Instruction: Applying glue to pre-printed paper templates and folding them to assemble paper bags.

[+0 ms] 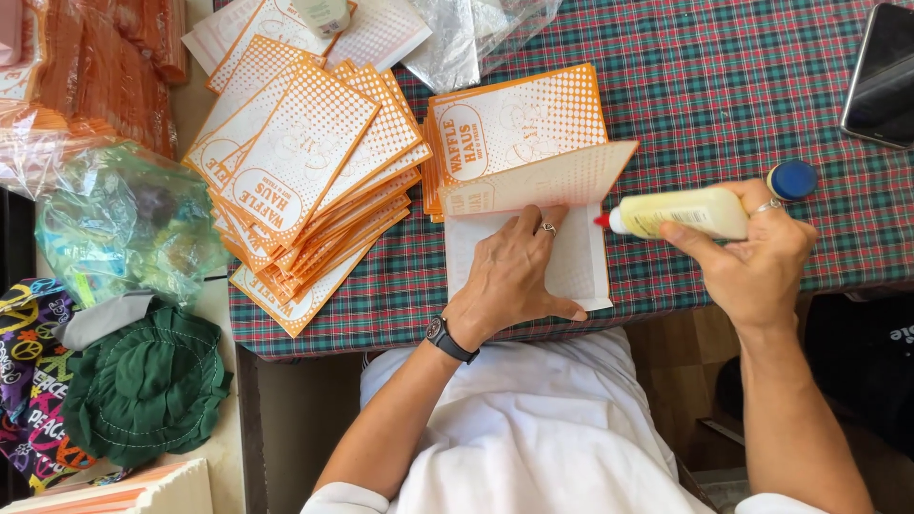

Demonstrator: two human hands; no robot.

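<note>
We press our flat, open left hand on thin white paper | our right hand squeezes a smooth glue bottle

Paper, plastic, cloth
Matt paper sleeves; smooth plastic glue bottle; woven checked tablecloth; crinkled glossy bags; glossy phone.

Bright, even daylight — sharp focus, soft shadows.

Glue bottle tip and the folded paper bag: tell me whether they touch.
Apart. The head view shows the glue bottle in the right hand, its red tip clear of the paper bag pinned by the left hand.
</note>
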